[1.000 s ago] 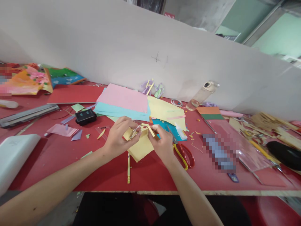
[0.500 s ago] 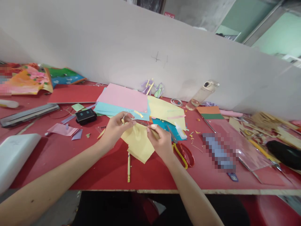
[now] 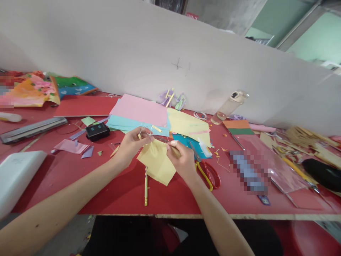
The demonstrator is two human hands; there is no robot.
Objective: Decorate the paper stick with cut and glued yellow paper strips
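My left hand [image 3: 130,145] is closed in a pinch on a thin strip, perhaps clear tape, with a small yellow paper scrap [image 3: 156,128] stuck to it, held above the red table [image 3: 119,192]. My right hand [image 3: 182,160] is closed too, pinching the other end of that strip and a yellow paper sheet [image 3: 157,161] that hangs between both hands. Red-and-yellow scissors [image 3: 209,174] lie just right of my right hand. A yellow pencil [image 3: 145,186] lies below the sheet.
A stack of pink, blue and yellow paper [image 3: 149,115] lies behind my hands. A black box [image 3: 97,131], a paper trimmer [image 3: 32,129], a white pad [image 3: 16,176] sit left. A clear bottle [image 3: 227,106] leans on the wall; craft clutter [image 3: 301,149] fills the right.
My left hand drew up and left, stretching the strip out from my right hand. The yellow sheet swung down and now hangs between the hands.
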